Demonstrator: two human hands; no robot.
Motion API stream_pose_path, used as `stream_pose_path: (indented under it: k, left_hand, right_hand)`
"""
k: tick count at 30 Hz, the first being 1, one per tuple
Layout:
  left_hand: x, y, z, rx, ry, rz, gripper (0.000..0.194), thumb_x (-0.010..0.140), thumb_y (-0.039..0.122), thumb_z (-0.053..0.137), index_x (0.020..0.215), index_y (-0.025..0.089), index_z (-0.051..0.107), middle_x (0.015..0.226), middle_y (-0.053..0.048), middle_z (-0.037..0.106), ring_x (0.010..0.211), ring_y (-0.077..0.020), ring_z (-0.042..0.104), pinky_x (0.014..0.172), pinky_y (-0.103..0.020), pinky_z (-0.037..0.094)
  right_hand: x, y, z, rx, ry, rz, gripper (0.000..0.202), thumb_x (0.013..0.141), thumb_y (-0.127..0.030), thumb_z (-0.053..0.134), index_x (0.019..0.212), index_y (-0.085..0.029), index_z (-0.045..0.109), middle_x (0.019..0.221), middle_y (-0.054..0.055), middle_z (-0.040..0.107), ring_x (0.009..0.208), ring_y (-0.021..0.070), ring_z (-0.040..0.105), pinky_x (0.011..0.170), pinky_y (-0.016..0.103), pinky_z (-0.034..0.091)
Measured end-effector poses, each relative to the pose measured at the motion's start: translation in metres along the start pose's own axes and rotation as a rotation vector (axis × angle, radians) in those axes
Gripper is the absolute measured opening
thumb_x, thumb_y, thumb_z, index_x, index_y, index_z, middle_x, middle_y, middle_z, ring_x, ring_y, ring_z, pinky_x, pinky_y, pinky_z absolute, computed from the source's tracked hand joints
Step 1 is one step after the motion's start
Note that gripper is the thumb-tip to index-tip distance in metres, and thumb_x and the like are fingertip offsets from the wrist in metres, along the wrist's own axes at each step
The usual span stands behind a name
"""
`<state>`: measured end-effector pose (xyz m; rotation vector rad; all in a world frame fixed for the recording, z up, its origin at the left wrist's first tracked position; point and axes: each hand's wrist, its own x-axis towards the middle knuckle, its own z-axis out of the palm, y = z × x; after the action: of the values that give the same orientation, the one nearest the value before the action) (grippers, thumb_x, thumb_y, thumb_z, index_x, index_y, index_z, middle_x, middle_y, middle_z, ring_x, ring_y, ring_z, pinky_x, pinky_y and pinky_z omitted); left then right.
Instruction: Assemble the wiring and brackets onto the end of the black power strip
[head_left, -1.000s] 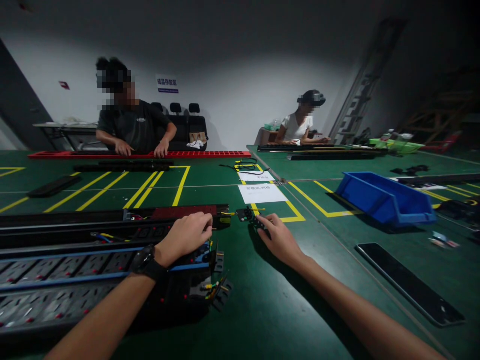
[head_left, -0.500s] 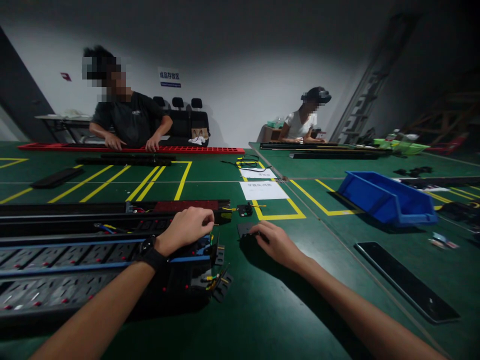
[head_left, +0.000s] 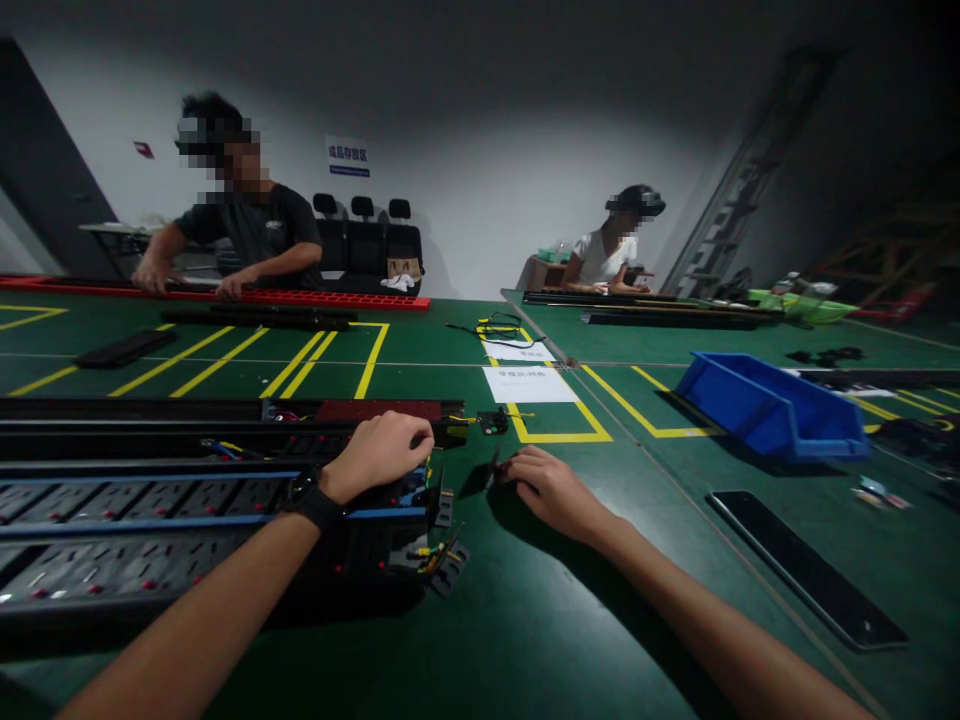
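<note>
My left hand point(head_left: 382, 452), wearing a dark wristband, lies over the right ends of long black socket strips point(head_left: 187, 497). Its fingers are curled closed; what they grip among the wire ends is hidden. Opposite it, across a small gap, my right hand point(head_left: 551, 492) pinches a small black end plate point(head_left: 493, 466), standing nearly on edge above the green table. More black end plates point(head_left: 448, 572) hang by yellow and green wires from the nearer strips. Just beyond my hands lies another small black plate point(head_left: 493, 421) with yellow wires.
To the right are a blue bin point(head_left: 780, 410) and a black phone-like slab point(head_left: 806, 568). White paper labels point(head_left: 531, 384) lie ahead within yellow tape lines. Across the table, one person handles a red slotted rail point(head_left: 360, 299); another sits behind dark rails point(head_left: 675, 318).
The small plate in my right hand has turned from nearly flat to nearly upright. My left hand has barely moved. Across the table, the red rail and the person's hands have shifted left.
</note>
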<state>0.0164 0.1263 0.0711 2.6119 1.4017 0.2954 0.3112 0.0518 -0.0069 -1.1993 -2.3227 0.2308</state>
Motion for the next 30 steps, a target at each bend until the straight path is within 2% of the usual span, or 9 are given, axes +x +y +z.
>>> stream_pose_path:
  k: [4, 12, 18, 22, 27, 30]
  left_hand:
    - [0.0, 0.0, 0.0, -0.006, 0.006, 0.009, 0.03, 0.094, 0.036, 0.053, 0.098, 0.026, 0.081, 0.1, -0.009, 0.082, 0.089, -0.0272, 0.074, 0.073, -0.033, 0.047]
    - [-0.002, 0.001, -0.003, 0.028, -0.016, -0.008, 0.029, 0.094, 0.029, 0.053, 0.101, 0.025, 0.081, 0.105, -0.008, 0.082, 0.094, -0.0273, 0.074, 0.075, -0.033, 0.05]
    - [0.0, 0.001, -0.001, 0.04, -0.025, 0.002, 0.027, 0.096, 0.032, 0.055, 0.103, 0.025, 0.08, 0.104, -0.008, 0.082, 0.096, -0.0289, 0.075, 0.077, -0.035, 0.052]
    - [0.001, 0.002, -0.001, 0.052, -0.028, -0.015, 0.027, 0.097, 0.034, 0.056, 0.102, 0.026, 0.081, 0.101, -0.006, 0.082, 0.094, -0.028, 0.076, 0.076, -0.034, 0.052]
    - [0.001, 0.002, 0.0, 0.062, -0.017, -0.021, 0.027, 0.098, 0.037, 0.057, 0.102, 0.026, 0.081, 0.099, -0.006, 0.082, 0.09, -0.026, 0.076, 0.075, -0.033, 0.052]
    - [0.001, 0.001, 0.001, 0.084, -0.013, -0.001, 0.028, 0.1, 0.038, 0.055, 0.103, 0.026, 0.08, 0.101, -0.006, 0.082, 0.092, -0.0263, 0.076, 0.075, -0.033, 0.052]
  right_hand:
    - [0.016, -0.007, 0.007, 0.014, -0.01, -0.05, 0.045, 0.086, 0.003, 0.049, 0.112, -0.021, 0.076, 0.119, 0.01, 0.077, 0.116, 0.0251, 0.067, 0.102, 0.043, 0.056]
    - [0.065, -0.018, 0.03, 0.026, -0.053, -0.146, 0.05, 0.081, 0.011, 0.05, 0.114, -0.016, 0.077, 0.12, 0.014, 0.073, 0.113, 0.0236, 0.069, 0.097, 0.036, 0.057]
    - [0.061, -0.009, 0.043, 0.066, 0.047, -0.186, 0.043, 0.085, 0.008, 0.049, 0.109, -0.017, 0.075, 0.116, 0.012, 0.075, 0.114, 0.0249, 0.066, 0.096, 0.04, 0.058]
    - [0.058, -0.008, 0.045, -0.049, 0.087, -0.183, 0.034, 0.089, 0.002, 0.053, 0.106, -0.018, 0.075, 0.119, 0.013, 0.072, 0.108, 0.0259, 0.063, 0.094, 0.041, 0.057]
    - [0.057, -0.012, 0.044, -0.115, 0.068, -0.149, 0.03, 0.088, -0.001, 0.058, 0.107, -0.015, 0.076, 0.106, 0.012, 0.072, 0.098, 0.0253, 0.062, 0.088, 0.038, 0.055]
    - [0.057, -0.014, 0.043, -0.114, 0.068, -0.152, 0.03, 0.089, -0.001, 0.059, 0.108, -0.015, 0.077, 0.105, 0.011, 0.074, 0.097, 0.0248, 0.062, 0.087, 0.037, 0.054]
